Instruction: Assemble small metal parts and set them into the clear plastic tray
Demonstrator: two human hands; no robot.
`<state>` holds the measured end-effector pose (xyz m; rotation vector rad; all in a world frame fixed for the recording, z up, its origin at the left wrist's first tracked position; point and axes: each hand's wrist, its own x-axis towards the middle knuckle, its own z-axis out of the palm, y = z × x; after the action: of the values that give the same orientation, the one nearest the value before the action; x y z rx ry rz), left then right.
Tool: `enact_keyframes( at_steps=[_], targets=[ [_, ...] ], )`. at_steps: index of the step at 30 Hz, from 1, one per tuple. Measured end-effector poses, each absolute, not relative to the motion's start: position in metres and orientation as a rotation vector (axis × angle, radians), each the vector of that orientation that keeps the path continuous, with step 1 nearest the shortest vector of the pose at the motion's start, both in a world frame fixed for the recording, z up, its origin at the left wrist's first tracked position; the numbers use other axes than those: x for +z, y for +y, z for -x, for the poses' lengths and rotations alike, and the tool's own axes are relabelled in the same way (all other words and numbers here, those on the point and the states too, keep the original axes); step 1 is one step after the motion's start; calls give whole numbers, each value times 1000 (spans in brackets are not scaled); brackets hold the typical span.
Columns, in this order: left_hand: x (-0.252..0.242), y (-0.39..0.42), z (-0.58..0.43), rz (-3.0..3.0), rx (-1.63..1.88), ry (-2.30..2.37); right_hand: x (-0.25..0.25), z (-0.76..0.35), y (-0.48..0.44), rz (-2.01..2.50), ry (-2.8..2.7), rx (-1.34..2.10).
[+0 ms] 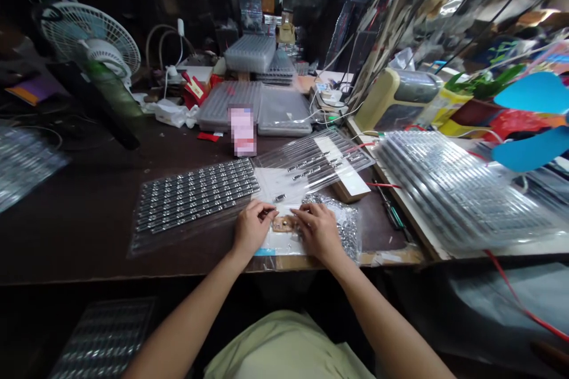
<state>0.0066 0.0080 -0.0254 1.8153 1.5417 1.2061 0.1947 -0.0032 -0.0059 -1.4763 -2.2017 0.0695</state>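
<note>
A small brown block (pixel 280 226) with a shiny round spot lies between my hands on a white sheet (pixel 284 243). My left hand (pixel 252 228) is at its left end, thumb and fingertips pinched together; what they hold, if anything, is too small to name. My right hand (pixel 320 230) bends over the block's right end, its fingers closed together near the surface, and I cannot make out what is in them. Just beyond lies one small dark metal part (pixel 280 197). Beside my right hand, a clear bag (pixel 349 228) holds many tiny shiny pieces.
A clear tray (pixel 198 195) filled with rows of dark parts lies left; another tray (pixel 278 157) with several parts rests against a white-topped block (pixel 344 169). Stacked trays (pixel 453 189) stand right. Behind are a phone-like upright object (pixel 242 130), a fan (pixel 91 41) and cables.
</note>
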Motion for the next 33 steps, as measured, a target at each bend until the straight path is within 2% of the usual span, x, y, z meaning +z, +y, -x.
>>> enact_keyframes(
  at_steps=[8, 16, 23, 33],
  targets=[
    [-22, 8, -7, -1821, 1169, 1567, 1, -205, 21, 1311, -2632, -129],
    [-21, 6, -7, -1773, 1117, 1572, -3, -217, 9, 1411, -2569, -206],
    [-3, 5, -23, -1859, 1016, 1439, -13, -230, 5, 1383, -2175, 107],
    [-11, 0, -40, -2100, 950, 1403, -12, -231, 4, 1327, -2082, 178]
  ],
)
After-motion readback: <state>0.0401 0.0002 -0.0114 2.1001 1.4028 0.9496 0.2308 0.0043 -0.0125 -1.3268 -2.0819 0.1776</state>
